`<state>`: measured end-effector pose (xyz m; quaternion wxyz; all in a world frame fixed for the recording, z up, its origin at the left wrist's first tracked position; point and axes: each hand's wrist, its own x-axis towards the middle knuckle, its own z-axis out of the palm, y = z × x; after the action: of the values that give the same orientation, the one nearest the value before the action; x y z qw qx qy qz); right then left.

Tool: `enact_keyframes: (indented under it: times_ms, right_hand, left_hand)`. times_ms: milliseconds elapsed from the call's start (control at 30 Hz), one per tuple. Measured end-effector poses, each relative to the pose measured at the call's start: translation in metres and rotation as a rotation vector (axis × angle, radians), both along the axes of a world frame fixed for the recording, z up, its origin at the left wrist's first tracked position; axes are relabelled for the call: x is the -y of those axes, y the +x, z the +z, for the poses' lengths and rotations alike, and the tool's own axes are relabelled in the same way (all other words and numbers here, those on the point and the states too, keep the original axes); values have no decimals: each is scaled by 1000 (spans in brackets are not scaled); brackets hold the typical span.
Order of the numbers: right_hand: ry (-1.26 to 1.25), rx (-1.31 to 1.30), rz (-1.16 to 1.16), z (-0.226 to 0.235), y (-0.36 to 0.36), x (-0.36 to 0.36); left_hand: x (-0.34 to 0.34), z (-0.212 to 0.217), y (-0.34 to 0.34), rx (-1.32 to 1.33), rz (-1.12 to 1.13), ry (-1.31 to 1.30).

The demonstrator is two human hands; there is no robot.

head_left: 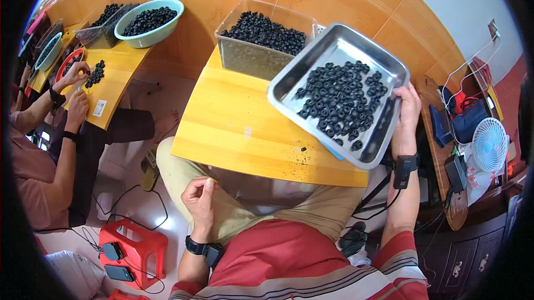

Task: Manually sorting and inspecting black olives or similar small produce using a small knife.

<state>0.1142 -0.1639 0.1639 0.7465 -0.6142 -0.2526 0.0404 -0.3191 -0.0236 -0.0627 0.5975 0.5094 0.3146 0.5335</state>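
Observation:
My right hand (408,106) grips the right side of a rectangular metal tray (289,86), thumb over the rim. The tray is tilted above the right part of a yellow wooden table (222,116). Inside it lie many small black round pieces (339,100), several showing a hole or dimple in the middle; their kind is unclear. My left hand (199,197) is by my left thigh, apart from the table, fingers curled and thumb against them; nothing shows in it. Near the table's front edge lie one small dark bit (303,149) and scattered specks.
A clear plastic bin (245,58) of similar pieces stands at the table's back. Left, a co-worker's hands (77,91) work beside a pile; a green bowl (125,27) stands behind. A red stool (133,250) holds devices. Right, a fan (489,143) stands among cables.

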Motion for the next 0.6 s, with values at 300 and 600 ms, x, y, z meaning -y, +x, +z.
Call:
enact_keyframes:
  times_ms: [300,600]
  right_hand:
    - [65,64,-266,23,95,31]
    - [-8,170,-469,29,172,37]
  left_hand:
    - [-2,-12,3,-46,-20,-35]
    - [-1,-16,7,-97,-83,-37]
